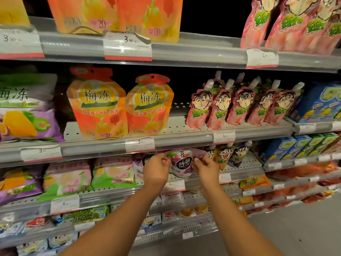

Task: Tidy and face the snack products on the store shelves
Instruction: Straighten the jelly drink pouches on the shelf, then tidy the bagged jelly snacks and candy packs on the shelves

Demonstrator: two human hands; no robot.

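you have two hands up, the left hand (156,169) and the right hand (206,168), on one purple grape pouch (181,163). the shelf above shows you two orange pouches (97,104) and five pink spout pouches (200,108) in a row.

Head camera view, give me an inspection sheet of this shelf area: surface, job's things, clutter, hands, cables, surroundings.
Surface: grey perforated metal shelves with price tags on the front rails.
Job's things: purple grape pouch held upright at the third shelf; two orange pouches facing front above; pink spouted pouches in a row.
Clutter: green and purple bags leaning unevenly to the left.
Hands: left hand and right hand each pinch a side of the grape pouch.
Cables: nothing seen.
Surroundings: grey floor at lower right.
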